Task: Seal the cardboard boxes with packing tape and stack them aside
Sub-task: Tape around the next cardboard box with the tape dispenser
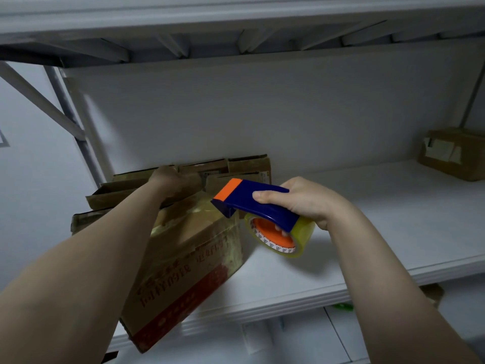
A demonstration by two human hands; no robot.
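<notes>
A brown cardboard box point(189, 261) with red print sits on the white shelf point(393, 232), its near corner hanging over the front edge. My left hand point(172, 179) reaches across its top and grips a flap at the far side. My right hand point(301, 199) holds a blue and orange tape dispenser point(252, 199) with a roll of clear packing tape point(283, 237), just right of the box and slightly above the shelf. Behind the box lie several flattened or open cardboard boxes point(244, 164) against the back wall.
A small taped cardboard box point(454, 153) stands at the far right of the shelf. Another shelf point(236, 27) hangs close overhead. A slanted metal upright point(76, 122) frames the left side. A lower shelf level shows below the front edge.
</notes>
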